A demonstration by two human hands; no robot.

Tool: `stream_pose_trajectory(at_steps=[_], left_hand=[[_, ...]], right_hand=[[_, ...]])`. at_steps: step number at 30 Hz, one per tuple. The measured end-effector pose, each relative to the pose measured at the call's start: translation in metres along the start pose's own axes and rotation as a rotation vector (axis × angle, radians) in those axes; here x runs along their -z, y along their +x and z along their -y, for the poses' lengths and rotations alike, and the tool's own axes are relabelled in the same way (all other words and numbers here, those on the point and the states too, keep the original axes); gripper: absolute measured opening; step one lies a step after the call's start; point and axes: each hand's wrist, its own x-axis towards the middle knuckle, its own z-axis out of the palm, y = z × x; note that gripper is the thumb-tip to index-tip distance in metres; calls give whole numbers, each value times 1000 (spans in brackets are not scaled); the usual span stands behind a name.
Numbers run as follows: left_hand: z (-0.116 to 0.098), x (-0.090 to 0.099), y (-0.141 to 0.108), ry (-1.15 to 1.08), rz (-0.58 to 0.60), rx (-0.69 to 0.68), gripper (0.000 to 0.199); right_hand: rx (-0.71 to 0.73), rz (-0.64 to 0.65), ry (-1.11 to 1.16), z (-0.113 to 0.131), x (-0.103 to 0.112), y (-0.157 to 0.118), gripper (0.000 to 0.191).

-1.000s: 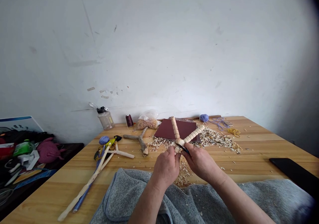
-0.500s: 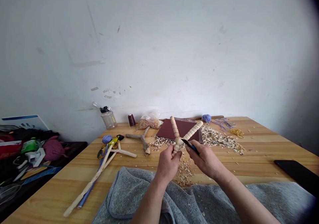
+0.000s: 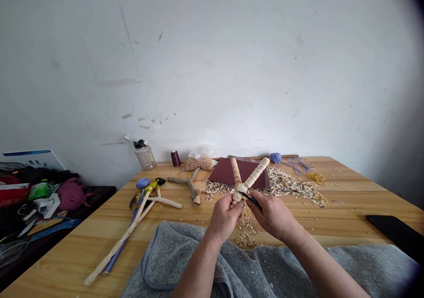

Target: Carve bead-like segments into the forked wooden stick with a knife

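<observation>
Knife (image 3: 251, 198) edge (apparently) meets raised forked stick (image 3: 242, 186).

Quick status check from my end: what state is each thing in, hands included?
Carved fork: barkless, prongs grooved in rings
Knife: blade out, near the carved fork's junction
Left hand: closed around the carved fork's stem
Right hand: closed on the knife
Forked branch: bark on, lying unheld
Bottle: upright, capped
Thread spool: standing, wound
Yellow cord: loose, tangled
Shavings: heaped and scattered
Towel: rumpled
</observation>
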Motion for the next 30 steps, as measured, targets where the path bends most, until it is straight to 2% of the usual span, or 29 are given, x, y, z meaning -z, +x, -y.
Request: stream_pose_trajectory(at_steps=[4, 9, 14, 23, 25, 27, 29, 30], left_hand=[[0, -2, 0, 198, -78, -50, 25], [-8, -5, -4, 504, -167, -92, 16], [-8, -8, -6, 733, -152, -116, 8], [-12, -9, -11, 1047, -213, -153, 17], [-11, -9, -10, 1025, -241, -150, 16], [-9, -8, -8, 883, -233, -144, 13], [-6, -7, -5, 644, -183, -133, 13], [-4, -6, -3, 521, -158, -127, 14]], right_hand=[[-52, 12, -90, 4, -1, -1, 27], [-115, 62, -47, 10, -4, 0, 24], [-106, 74, 67, 9, -4, 1, 24], [-130, 95, 343, 8, -4, 3, 23], [-143, 180, 477, 8, -1, 2, 24], [-136, 282, 657, 7, 5, 0, 26], [-119, 275, 767, 5, 11, -1, 29], [-111, 206, 748, 3, 14, -1, 30]])
